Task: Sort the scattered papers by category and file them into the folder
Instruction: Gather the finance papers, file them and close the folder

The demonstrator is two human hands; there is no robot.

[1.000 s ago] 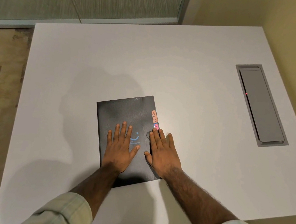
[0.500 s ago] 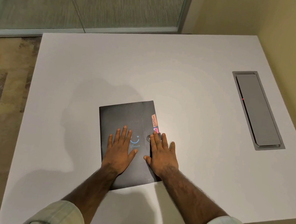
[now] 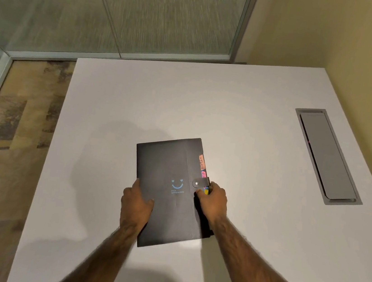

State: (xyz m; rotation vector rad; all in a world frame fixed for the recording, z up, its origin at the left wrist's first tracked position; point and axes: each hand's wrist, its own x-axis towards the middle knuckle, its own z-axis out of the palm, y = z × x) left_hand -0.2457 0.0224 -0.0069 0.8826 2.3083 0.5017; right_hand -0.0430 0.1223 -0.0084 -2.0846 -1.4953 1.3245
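Folder (image 3: 164, 173) closed, strap (image 3: 200, 182) snapped, on table (image 3: 231, 113), centre toward 6 o'clock. Left hand (image 3: 136, 203) grips its 9 o'clock edge, thumb on cover. Right hand (image 3: 213, 203) grips 3 o'clock edge, just below tabs (image 3: 201, 163). Hatch (image 3: 327, 157) at 3 o'clock, well apart.

The folder (image 3: 164, 168) is matt black, with a small light-blue smiling face (image 3: 177, 183) printed on its cover. Along its right edge show an orange tab (image 3: 202, 162) with dark handwriting, a pink tab (image 3: 203, 173) and a yellow tab (image 3: 206, 191). The table (image 3: 138, 101) is plain white with a grey hatch (image 3: 327, 157) near its right edge, and the carpet (image 3: 13, 118) is mottled brown and tan.
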